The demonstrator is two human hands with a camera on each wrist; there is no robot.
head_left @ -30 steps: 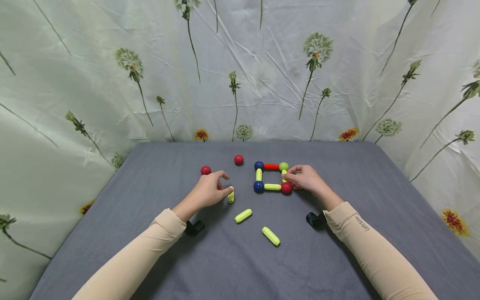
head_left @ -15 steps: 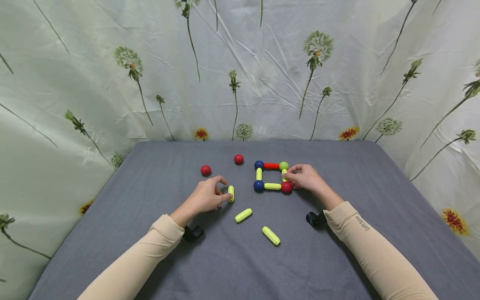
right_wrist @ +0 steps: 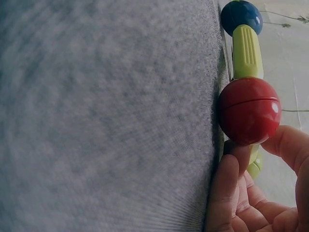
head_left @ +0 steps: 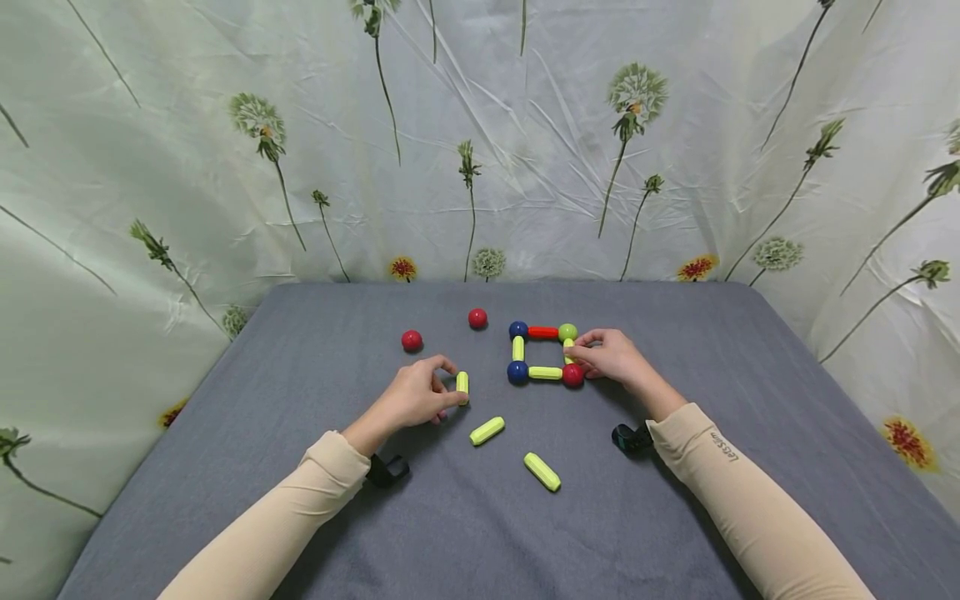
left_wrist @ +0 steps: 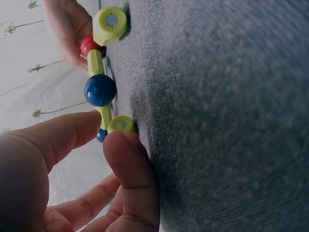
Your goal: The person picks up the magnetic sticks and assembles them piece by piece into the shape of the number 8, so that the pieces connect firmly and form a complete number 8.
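On the grey cloth, a square has yellow-green rods along its left, near and right sides, a red rod (head_left: 543, 332) at the back, and blue, blue, green and red balls at its corners. My right hand (head_left: 617, 360) pinches the right-side rod (head_left: 568, 351), beside the red corner ball (right_wrist: 249, 111). My left hand (head_left: 414, 392) is at a loose yellow-green rod (head_left: 462, 385), with the thumb over its near end and the index finger apart from it. In the left wrist view, a fingertip partly hides that rod (left_wrist: 121, 123).
Two loose red balls lie to the left, one nearer (head_left: 412, 340) and one farther back (head_left: 477, 318). Two more yellow-green rods (head_left: 487, 431) (head_left: 542, 472) lie nearer the front. A flowered curtain (head_left: 540, 150) hangs behind the table.
My left hand has drawn back slightly from over the loose rod, then its thumb has returned to the rod's near end. My right hand keeps its place on the square.
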